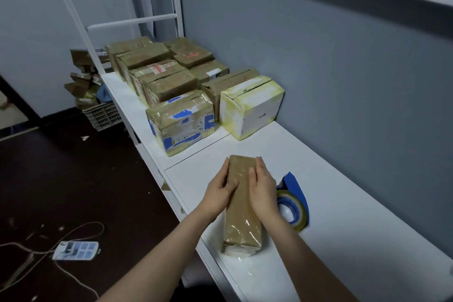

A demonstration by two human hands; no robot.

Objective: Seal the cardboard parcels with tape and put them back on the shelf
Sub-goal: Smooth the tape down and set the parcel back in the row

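Tape dispenser [293,206] just right of parcel [241,203]; taped boxes [181,120] beyond

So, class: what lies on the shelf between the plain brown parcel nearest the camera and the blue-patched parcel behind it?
In the head view, only bare white shelf, crossed by a thin panel seam, separates the nearest brown parcel from the blue-patched parcel.
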